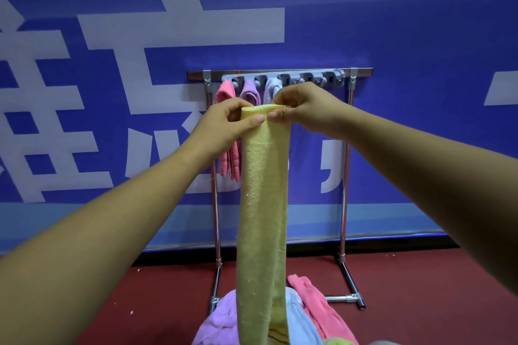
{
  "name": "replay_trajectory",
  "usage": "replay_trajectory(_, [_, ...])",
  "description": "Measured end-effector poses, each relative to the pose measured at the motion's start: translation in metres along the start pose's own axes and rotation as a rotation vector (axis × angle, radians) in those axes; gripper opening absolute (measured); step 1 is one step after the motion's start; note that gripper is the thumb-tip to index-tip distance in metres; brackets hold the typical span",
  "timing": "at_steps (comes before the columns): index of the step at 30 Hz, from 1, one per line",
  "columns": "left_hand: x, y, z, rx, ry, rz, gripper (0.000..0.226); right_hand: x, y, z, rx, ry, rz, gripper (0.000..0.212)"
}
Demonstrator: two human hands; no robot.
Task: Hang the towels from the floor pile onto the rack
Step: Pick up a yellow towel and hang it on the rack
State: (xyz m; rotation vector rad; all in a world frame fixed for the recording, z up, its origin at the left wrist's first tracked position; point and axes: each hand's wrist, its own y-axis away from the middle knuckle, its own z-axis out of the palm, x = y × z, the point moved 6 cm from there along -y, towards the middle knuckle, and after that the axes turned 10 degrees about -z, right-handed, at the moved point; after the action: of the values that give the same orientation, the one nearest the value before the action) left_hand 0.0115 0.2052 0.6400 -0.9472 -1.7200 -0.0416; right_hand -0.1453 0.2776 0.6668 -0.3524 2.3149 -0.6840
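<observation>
A long yellow towel (263, 204) hangs folded lengthwise in front of me, its lower end reaching down to the floor pile (308, 314) of pink, pale blue and lilac towels. My left hand (224, 126) pinches the towel's top edge on the left, and my right hand (300, 105) pinches it on the right, thumbs nearly meeting. Behind them stands the metal rack (346, 154) with a grey row of clips (316, 78) under its top bar. A pink towel (225, 95), a purple towel (249, 92) and a pale lilac towel (271, 89) hang from clips on the left.
A blue banner wall (392, 36) with large white characters stands right behind the rack. The floor (420, 302) is dark red. The rack's foot bars (350, 298) stick out toward me on both sides of the pile.
</observation>
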Motion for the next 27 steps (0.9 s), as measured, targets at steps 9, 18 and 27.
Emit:
replay_trajectory(9, [-0.131,0.054,0.049,-0.256,0.202,-0.346,0.033,-0.005,-0.014,-0.009,0.112,0.014,-0.029,0.008])
replay_trajectory(18, [-0.206,0.087,0.097,-0.206,0.270,-0.516,0.033,-0.002,-0.014,-0.003,0.181,0.013,-0.010,0.012])
replay_trajectory(27, [-0.218,0.077,0.064,-0.132,0.410,-0.509,0.041,0.066,0.009,-0.036,0.448,0.235,0.326,0.017])
